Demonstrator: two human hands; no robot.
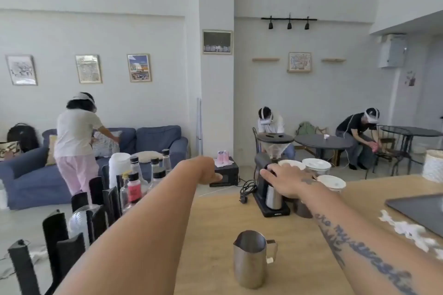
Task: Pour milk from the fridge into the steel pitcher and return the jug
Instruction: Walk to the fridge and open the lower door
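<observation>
**Pitcher waiting, milk not yet fetched**

Above the wooden counter (299, 246), both arms reach forward with nothing in either hand. The right hand (288, 181) is spread flat, palm down, its fingers (268, 173) splayed and loose, hovering over the top of the black coffee grinder (272, 189) at the far edge of the counter; whether the fingertips actually touch the machine is hard to tell from this angle. The left hand (206, 171) is turned away from the camera and loosely curled, so its fingers are mostly hidden, but it appears to grip nothing.

Between the two forearms, close to the person, the steel pitcher (251, 258) stands upright on the counter, spout to the left and handle to the right. Its inside looks dark and dry; no milk shows in it.

Further out, white lidded cups (316, 165) sit beside the grinder, and a cluster of bottles (148, 175) stands off the counter's left side. Beyond are a blue sofa (155, 141) and other people busy in the room.

No fridge and no milk jug are in view. By this evidence the task is barely begun: the pitcher is in place, while fetching the jug, pouring and putting it back all remain.
</observation>
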